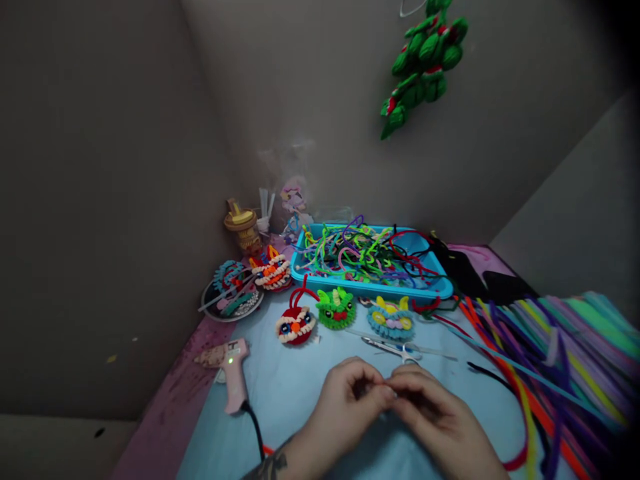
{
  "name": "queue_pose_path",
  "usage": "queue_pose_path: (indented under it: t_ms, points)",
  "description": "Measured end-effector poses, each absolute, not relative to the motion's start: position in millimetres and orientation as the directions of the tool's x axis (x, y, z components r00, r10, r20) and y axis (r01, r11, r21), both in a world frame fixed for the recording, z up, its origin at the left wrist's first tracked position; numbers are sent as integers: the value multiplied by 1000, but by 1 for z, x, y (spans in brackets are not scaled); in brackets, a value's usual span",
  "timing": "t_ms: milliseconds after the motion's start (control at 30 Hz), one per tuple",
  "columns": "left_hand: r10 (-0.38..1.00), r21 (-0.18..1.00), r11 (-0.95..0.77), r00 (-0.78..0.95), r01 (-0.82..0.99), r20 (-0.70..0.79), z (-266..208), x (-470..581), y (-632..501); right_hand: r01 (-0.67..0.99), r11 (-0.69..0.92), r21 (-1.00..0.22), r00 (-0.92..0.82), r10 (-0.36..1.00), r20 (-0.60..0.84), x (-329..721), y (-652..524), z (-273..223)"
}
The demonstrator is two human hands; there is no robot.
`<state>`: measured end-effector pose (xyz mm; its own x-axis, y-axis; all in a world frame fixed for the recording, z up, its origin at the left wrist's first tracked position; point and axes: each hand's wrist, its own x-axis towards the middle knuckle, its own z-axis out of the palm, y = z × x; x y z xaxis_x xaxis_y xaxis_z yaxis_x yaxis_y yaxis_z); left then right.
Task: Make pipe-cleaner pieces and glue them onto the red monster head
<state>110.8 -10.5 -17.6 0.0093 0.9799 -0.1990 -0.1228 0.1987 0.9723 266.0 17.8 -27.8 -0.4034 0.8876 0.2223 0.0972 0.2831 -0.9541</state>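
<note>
Blue cloth (285, 390) spreads before me, the tray (370, 289) of tangled stems (367, 250) at its back. My left hand (350, 400) and right hand (435, 410) meet, fingertips together; whether they grip anything, I cannot tell. The glue gun (235, 377) lies left. Beyond my hands sit the blue head (393, 320), red head (297, 327), green head (337, 310) and, nearest, the scissors (384, 346).

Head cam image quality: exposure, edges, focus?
Head view: dim overall, right edge falling to black; head view: fuzzy strips at right look stretched and soft; head view: anything between the fingers is too indistinct to identify.
</note>
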Motion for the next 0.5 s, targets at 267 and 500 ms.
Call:
queue_pose_path:
  t_ms: [267, 500]
  points:
    - [903, 740, 421, 168, -524, -395, -25, 112, -12, 189, 621, -761, -467, 739, 487, 271, 23, -27]
    - [874, 754, 464, 98, -466, -477, -20, 113, -9, 306, 814, -494, -629, 562, 537, 279, 33, -27]
